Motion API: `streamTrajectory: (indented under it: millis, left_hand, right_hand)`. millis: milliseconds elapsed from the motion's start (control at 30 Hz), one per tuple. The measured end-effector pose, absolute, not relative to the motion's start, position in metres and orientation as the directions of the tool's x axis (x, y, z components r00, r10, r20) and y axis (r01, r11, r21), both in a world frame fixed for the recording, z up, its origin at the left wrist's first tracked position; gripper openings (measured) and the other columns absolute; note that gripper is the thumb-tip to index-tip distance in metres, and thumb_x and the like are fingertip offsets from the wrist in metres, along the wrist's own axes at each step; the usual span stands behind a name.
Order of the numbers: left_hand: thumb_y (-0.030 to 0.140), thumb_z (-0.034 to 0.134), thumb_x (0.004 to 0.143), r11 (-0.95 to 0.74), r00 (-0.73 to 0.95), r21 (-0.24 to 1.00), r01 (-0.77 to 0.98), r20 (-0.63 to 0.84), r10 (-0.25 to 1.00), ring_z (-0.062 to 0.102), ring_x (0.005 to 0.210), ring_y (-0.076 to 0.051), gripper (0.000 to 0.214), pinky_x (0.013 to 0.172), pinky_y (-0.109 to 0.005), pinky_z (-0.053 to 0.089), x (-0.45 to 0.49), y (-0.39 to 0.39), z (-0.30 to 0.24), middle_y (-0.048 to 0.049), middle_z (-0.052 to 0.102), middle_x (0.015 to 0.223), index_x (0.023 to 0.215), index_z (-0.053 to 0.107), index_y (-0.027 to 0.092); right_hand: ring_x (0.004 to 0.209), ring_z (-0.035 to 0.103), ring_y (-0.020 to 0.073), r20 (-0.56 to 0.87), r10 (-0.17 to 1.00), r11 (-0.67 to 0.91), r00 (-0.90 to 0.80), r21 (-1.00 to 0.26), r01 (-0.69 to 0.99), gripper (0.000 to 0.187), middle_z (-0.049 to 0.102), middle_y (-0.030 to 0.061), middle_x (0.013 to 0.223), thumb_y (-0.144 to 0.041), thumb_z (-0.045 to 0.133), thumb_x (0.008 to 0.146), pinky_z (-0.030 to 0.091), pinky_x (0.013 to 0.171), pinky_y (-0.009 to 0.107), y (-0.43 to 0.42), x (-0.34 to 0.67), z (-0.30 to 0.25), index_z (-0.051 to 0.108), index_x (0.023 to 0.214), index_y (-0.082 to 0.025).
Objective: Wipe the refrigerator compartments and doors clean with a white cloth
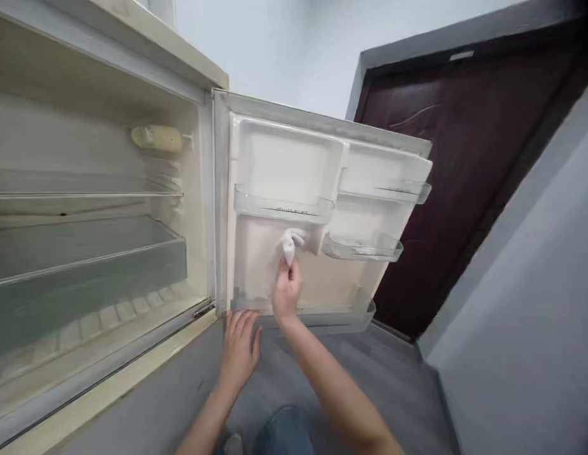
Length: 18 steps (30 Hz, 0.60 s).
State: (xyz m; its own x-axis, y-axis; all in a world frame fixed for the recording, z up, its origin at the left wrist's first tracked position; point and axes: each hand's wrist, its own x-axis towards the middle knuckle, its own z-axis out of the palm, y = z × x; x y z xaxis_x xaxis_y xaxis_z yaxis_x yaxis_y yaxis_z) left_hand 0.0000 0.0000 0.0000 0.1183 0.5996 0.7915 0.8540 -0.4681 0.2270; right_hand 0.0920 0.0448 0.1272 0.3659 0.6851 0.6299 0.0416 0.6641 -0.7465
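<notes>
My right hand (287,292) is closed round a white cloth (289,245), whose bunched upper end stands out above my fingers. The cloth is in front of the inner panel (258,253) of an open fridge door, below its upper left bin; whether it touches the panel I cannot tell. Lower down, my left hand (241,344) lies with fingers outstretched at the hinge-side end of the bottom door bin (334,323). Its fingertips are against the bin's lower left corner, and the thumb is apart.
The fridge interior (194,240) lies open on the left, with a glass shelf (85,186) and a clear drawer (95,278). More clear bins, such as the upper left one (284,207), line the door. Behind it stands a dark red room door (455,139).
</notes>
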Motion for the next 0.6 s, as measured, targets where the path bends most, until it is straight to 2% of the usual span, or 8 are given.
streamTrajectory:
  millis: [67,167,233,333,467,600]
  left_hand:
    - [0.017,0.050,0.087,-0.453,0.118,0.186,0.872,0.819,0.562,0.058,0.110,-0.026,0.028,0.100,-0.061,0.048,0.000,0.000,-0.003,-0.0089,0.067,0.107,0.114,0.049,0.020]
    - [0.015,0.051,0.085,-0.441,0.110,0.161,0.883,0.842,0.528,0.059,0.109,-0.027,0.029,0.099,-0.060,0.049,-0.001,0.000,-0.004,-0.0102,0.068,0.106,0.114,0.049,0.017]
    - [0.014,0.051,0.085,-0.444,0.104,0.168,0.880,0.844,0.526,0.060,0.108,-0.026,0.030,0.101,-0.059,0.048,-0.001,-0.001,-0.003,-0.0095,0.068,0.107,0.114,0.049,0.018]
    - [0.013,0.051,0.085,-0.448,0.106,0.172,0.877,0.842,0.529,0.059,0.109,-0.025,0.031,0.103,-0.057,0.046,-0.003,-0.002,-0.003,-0.0082,0.068,0.108,0.116,0.049,0.018]
    - [0.012,0.051,0.085,-0.450,0.107,0.169,0.877,0.845,0.525,0.058,0.111,-0.026,0.032,0.104,-0.057,0.043,-0.004,-0.002,-0.005,-0.0084,0.068,0.109,0.116,0.049,0.018]
    - [0.012,0.051,0.085,-0.472,0.108,0.195,0.860,0.833,0.542,0.057,0.111,-0.025,0.031,0.107,-0.057,0.038,-0.004,-0.002,-0.005,-0.0066,0.068,0.108,0.115,0.050,0.019]
  right_hand:
    - [0.138,0.036,0.0203,0.785,0.580,0.773,0.219,-0.615,0.154,0.052,0.043,0.0074,0.147,-0.040,0.031,0.098,0.029,0.115,0.045,0.054,0.067,0.139,0.036,0.146,-0.021]
    - [0.144,0.023,0.0203,0.904,0.423,0.863,-0.059,-0.382,0.331,0.050,0.025,0.0044,0.156,-0.037,0.032,0.098,0.024,0.117,0.043,0.068,0.038,0.150,0.035,0.146,-0.025]
    - [0.146,0.013,0.0243,0.899,0.369,0.867,-0.238,-0.240,0.437,0.051,0.008,0.0029,0.160,-0.038,0.040,0.095,0.022,0.118,0.043,0.077,0.029,0.151,0.038,0.145,-0.027]
    - [0.147,0.008,0.0269,0.849,0.401,0.831,-0.344,-0.179,0.526,0.052,-0.005,0.0012,0.161,-0.037,0.044,0.094,0.024,0.117,0.044,0.086,0.030,0.139,0.037,0.145,-0.029]
    - [0.145,0.020,0.0229,0.791,0.451,0.832,-0.412,-0.206,0.515,0.056,0.007,0.0028,0.160,-0.034,0.037,0.097,0.034,0.113,0.041,0.090,0.049,0.113,0.023,0.150,-0.030]
    - [0.135,0.040,0.0228,0.711,0.522,0.818,-0.471,-0.261,0.513,0.070,0.032,0.0119,0.152,-0.035,0.035,0.097,0.043,0.105,0.040,0.094,0.071,0.099,-0.004,0.153,-0.019]
